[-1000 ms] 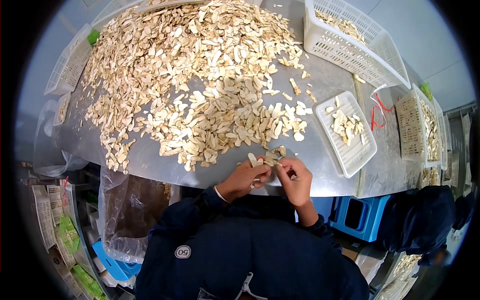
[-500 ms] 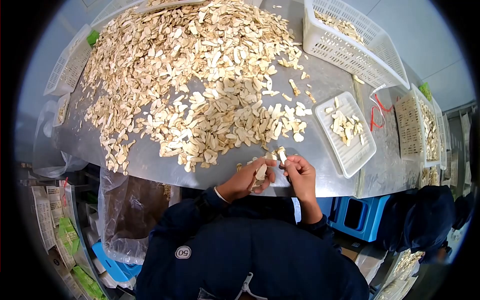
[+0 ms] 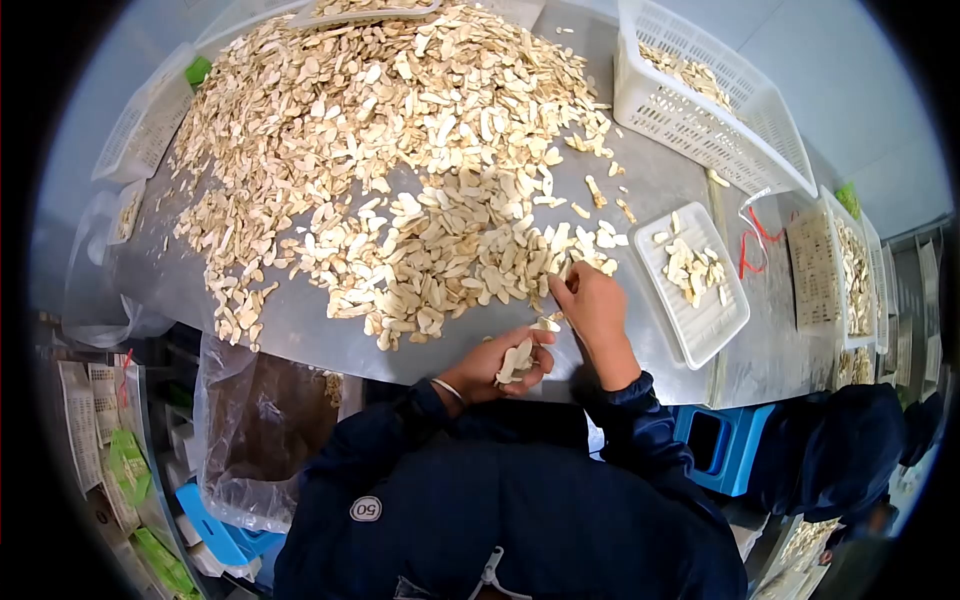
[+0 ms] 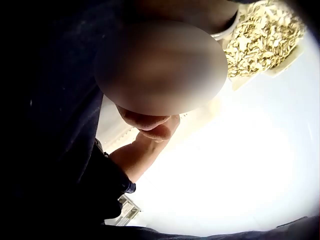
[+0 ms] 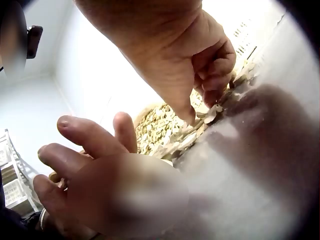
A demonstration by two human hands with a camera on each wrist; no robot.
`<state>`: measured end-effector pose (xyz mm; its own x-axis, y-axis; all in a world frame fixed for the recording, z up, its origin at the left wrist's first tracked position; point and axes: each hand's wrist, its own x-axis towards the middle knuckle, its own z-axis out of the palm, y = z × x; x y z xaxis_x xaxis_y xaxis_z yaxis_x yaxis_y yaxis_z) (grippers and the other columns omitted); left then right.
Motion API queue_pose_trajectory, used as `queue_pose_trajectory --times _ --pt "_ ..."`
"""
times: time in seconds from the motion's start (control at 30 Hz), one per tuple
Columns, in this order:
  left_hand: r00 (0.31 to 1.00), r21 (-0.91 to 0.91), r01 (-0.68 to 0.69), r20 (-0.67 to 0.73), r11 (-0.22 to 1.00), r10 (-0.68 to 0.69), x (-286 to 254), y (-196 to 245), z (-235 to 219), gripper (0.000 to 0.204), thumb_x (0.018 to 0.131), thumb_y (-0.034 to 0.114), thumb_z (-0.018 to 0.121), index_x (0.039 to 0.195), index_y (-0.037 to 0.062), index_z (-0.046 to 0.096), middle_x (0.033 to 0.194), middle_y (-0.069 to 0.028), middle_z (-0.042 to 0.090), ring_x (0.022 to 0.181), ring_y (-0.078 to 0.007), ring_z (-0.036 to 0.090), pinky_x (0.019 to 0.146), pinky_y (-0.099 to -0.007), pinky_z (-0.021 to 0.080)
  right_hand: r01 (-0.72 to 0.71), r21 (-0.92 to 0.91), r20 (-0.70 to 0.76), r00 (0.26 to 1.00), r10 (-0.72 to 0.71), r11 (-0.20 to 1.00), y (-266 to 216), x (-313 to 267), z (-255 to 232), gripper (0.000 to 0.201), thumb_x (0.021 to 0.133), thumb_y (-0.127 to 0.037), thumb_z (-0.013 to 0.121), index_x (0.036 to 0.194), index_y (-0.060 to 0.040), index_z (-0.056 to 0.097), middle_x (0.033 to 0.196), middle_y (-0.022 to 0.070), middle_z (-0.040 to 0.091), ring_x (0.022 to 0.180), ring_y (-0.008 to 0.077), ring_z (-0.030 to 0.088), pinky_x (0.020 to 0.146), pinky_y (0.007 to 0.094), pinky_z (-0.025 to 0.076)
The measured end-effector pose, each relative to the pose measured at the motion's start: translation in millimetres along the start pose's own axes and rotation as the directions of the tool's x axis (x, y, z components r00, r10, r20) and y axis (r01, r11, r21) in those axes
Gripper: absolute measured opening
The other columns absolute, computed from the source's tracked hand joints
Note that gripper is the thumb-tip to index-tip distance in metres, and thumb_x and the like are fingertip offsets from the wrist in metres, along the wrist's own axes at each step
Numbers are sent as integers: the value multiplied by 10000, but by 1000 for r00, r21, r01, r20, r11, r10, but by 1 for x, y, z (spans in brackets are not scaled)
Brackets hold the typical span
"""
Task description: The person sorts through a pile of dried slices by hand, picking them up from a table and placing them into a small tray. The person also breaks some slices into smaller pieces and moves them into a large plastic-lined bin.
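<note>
Right hand [image 3: 590, 298] has left the left hand [image 3: 505, 365], now picking at the pile's [image 3: 400, 150] lower-right edge; left cups collected slices [image 3: 517, 360], hands apart.

The head view is evenly and brightly lit from above, sharp in the middle, with strong fisheye bending and a black vignette round the edges. The steel table [image 3: 660, 180] shows soft glare on the far right. The left wrist view is mostly dark on the left and blown out to white on the right, blurred throughout. The right wrist view is backlit, hazy, its near part out of focus
</note>
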<state>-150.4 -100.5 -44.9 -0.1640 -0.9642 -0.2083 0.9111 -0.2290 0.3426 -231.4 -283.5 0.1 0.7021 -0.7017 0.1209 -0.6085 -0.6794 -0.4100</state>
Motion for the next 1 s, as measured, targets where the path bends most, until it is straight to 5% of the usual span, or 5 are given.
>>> queue_pose_trajectory --times 0.27,0.47,0.6,0.83,1.0 --pt "997 -3 37 -64 999 -37 1 0 -3 432 1092 413 348 1339 113 537 960 -119 609 615 -127 517 450 -216 403 -82 145 96 993 68 986 13 -7 -21 226 862 -245 701 832 -21 688 656 126 655 614 327 644 592 404 506" --pt "997 -126 25 -75 992 -35 1 6 4 547 1087 504 266 1338 107 547 1025 -121 619 722 -143 564 455 -213 419 -93 687 409 869 -278 720 26 -26 -40 269 894 -200 690 1051 17 698 789 135 688 670 218 643 633 337 499" --pt "999 -129 11 48 992 -5 3 3 -6 575 1082 531 262 1321 103 561 1014 -121 619 710 -141 561 443 -204 402 211 -5 -194 959 -208 978 40 7 -38 301 898 -217 696 1081 22 688 898 170 669 802 294 657 713 362 509" --pt "998 -35 64 2 997 -64 1 2 -7 438 1103 420 316 1303 117 560 862 -89 562 601 -106 474 435 -201 371 -38 284 305 951 -53 958 47 11 -46 198 879 -184 701 988 -19 715 876 153 662 715 301 654 670 365 511" --pt "997 -17 67 25 998 -66 -2 6 2 389 1110 368 326 1307 118 550 821 -75 533 573 -88 428 445 -192 362 95 74 -130 988 -85 993 65 52 -17 250 850 -157 691 1077 -52 694 1024 177 677 884 388 663 774 459 545"
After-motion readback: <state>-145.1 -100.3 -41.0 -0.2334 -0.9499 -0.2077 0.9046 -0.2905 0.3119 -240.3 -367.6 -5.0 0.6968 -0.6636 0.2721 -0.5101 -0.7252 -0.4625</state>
